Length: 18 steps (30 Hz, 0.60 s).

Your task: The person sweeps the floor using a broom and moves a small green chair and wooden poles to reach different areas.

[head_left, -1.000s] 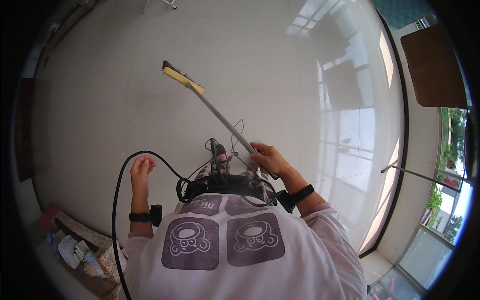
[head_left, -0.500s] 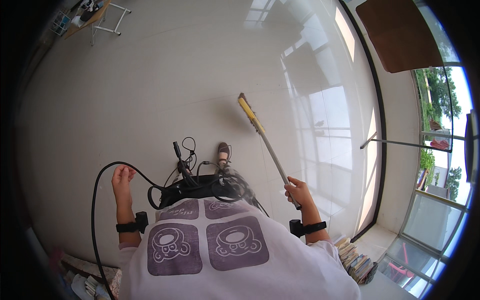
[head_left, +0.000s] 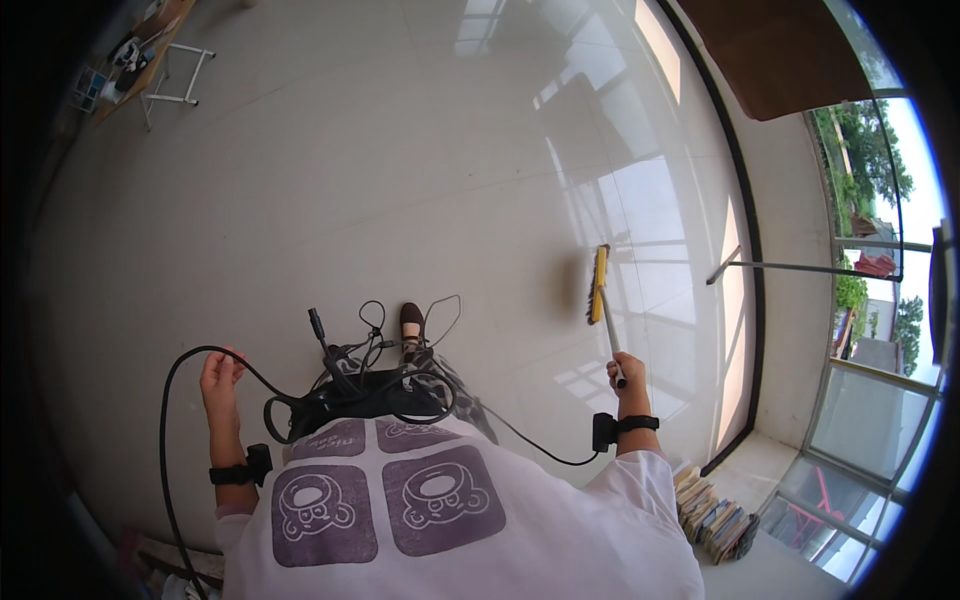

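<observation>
My right hand [head_left: 627, 373] is wrapped round the grey handle of a broom [head_left: 611, 325], close to its dark end. The broom's yellow head [head_left: 599, 284] has dark bristles and is turned side-on over the pale floor, right of my feet. Whether the bristles touch the floor I cannot tell. Out to the left, my left hand [head_left: 219, 378] is raised with its fingers loosely bent and slightly apart, with no tool in it. A black cable [head_left: 167, 440] arches past its fingertips to a black waist pouch [head_left: 357, 398].
Several cables with a black plug [head_left: 316, 323] hang at my waist. A glossy tiled floor [head_left: 330, 200] stretches ahead. A table [head_left: 150, 70] stands far left. On the right are a metal bar [head_left: 800, 266], windows, a brown panel [head_left: 790, 50] and a stack of papers or books [head_left: 715, 515].
The broom head has swung right and nearer to me, and the handle now points more steeply toward my right hand. My left hand has shifted slightly left and down.
</observation>
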{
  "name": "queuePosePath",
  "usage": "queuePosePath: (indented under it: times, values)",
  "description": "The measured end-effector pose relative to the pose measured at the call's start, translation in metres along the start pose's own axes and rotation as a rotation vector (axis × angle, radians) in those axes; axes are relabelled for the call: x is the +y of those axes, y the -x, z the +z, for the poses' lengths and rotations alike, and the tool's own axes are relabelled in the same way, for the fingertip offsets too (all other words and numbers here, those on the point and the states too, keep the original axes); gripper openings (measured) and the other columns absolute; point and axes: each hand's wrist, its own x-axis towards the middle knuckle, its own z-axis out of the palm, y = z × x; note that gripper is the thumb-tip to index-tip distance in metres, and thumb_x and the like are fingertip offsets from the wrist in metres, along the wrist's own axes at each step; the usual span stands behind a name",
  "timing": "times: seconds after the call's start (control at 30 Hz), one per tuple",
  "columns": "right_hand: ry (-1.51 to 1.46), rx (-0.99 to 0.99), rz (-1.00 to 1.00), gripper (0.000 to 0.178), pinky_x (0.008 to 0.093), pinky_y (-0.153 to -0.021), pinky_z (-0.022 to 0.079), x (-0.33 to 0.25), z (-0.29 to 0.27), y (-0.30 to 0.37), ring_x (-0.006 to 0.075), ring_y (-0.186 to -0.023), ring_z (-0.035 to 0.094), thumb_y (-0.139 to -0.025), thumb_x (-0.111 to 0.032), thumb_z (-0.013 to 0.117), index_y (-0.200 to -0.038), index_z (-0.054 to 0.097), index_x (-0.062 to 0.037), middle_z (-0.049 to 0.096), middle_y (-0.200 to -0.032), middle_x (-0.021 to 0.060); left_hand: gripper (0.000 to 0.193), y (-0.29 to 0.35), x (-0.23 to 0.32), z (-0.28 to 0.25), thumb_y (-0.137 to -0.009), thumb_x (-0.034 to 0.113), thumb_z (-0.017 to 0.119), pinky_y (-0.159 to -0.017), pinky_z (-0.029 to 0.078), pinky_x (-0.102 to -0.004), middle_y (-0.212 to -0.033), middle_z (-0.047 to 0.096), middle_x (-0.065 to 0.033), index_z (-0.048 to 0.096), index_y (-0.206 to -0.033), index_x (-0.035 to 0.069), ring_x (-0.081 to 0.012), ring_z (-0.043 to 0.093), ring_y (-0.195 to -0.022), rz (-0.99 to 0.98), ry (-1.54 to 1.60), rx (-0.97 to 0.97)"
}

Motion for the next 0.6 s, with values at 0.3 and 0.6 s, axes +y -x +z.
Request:
queuePosePath:
  times: [0.3,0.6]
  values:
    - [-0.102,0.094,-0.053,0.01,0.0241,-0.036,0.04,-0.056,0.085,-0.123,0.0164,-0.047,0.047,-0.074,0.007,0.054,-0.084,0.049,0.0053,0.046,-0.068,0.0107,0.014,0.012,0.011,-0.007,-0.092,0.015,0.046,-0.072,0.043,-0.0232,-0.088,0.06,-0.0019,0.055,-0.098,0.006,-0.0088,0.054,-0.077,-0.068,-0.14,0.021]
    - [0.522,-0.416,-0.133,0.008,0.0325,-0.036,0.039,0.037,0.198,0.054,0.0196,-0.042,0.049,-0.078,-0.002,0.049,-0.081,0.047,0.0053,0.049,-0.058,0.0108,0.014,0.017,-0.037,-0.01,-0.091,0.012,0.046,-0.072,0.044,-0.0245,-0.088,0.06,-0.0038,0.055,-0.099,0.005,-0.0124,0.058,-0.079,-0.112,0.061,-0.021]
